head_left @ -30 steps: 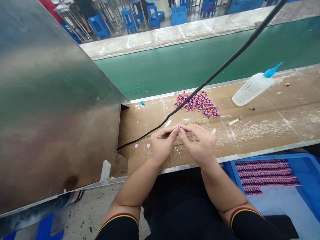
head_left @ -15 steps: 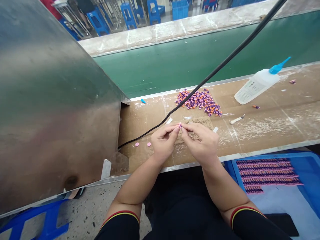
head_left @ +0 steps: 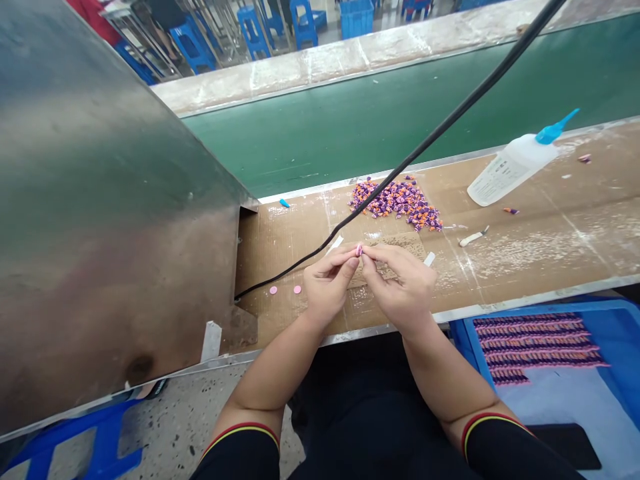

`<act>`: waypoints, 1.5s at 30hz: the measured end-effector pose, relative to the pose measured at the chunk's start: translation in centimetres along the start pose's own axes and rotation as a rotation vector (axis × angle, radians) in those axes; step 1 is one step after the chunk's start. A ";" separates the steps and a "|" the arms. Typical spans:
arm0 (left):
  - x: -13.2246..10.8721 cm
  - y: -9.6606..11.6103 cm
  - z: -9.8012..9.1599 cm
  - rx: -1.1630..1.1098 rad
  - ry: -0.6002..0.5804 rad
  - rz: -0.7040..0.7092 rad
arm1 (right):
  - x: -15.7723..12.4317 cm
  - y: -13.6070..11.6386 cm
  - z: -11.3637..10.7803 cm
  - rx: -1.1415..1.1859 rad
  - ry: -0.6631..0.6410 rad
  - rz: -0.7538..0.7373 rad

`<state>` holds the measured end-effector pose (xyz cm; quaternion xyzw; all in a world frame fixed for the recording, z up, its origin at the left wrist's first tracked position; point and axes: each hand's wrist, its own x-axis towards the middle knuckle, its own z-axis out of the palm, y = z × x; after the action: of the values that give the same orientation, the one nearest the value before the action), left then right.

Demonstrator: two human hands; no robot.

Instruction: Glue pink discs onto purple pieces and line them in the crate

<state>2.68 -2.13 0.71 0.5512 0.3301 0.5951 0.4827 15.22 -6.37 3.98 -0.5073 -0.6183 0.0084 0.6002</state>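
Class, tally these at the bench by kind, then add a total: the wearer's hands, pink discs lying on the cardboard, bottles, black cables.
Hands (left hand, right hand): 2
Pink discs on the cardboard: 2
Bottle: 1
Black cable: 1
Total: 6

Cable (head_left: 420,149) slants in front of pile (head_left: 400,202), in the way; panel (head_left: 120,220) walls off left. Room to pass between pile and bottle (head_left: 510,172).

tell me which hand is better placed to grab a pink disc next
Probably the left hand: the pink discs lie beside it, while the right hand is farther off. Both hands' fingertips are at a small pink piece, though.
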 end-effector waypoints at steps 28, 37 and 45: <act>1.1 -1.5 -0.8 -0.202 0.220 -0.172 | 0.0 6.3 -3.4 -0.141 -0.306 0.032; 0.8 -1.9 -0.6 -0.202 0.156 -0.157 | 0.4 9.4 -3.3 -0.397 -0.591 -0.214; 1.1 -0.7 0.1 -0.295 0.218 -0.217 | 1.3 9.2 -2.3 -0.557 -0.699 -0.203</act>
<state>3.05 -0.89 0.44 0.3682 0.3471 0.6378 0.5807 22.90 -2.46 -0.16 -0.5529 -0.8090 -0.0466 0.1941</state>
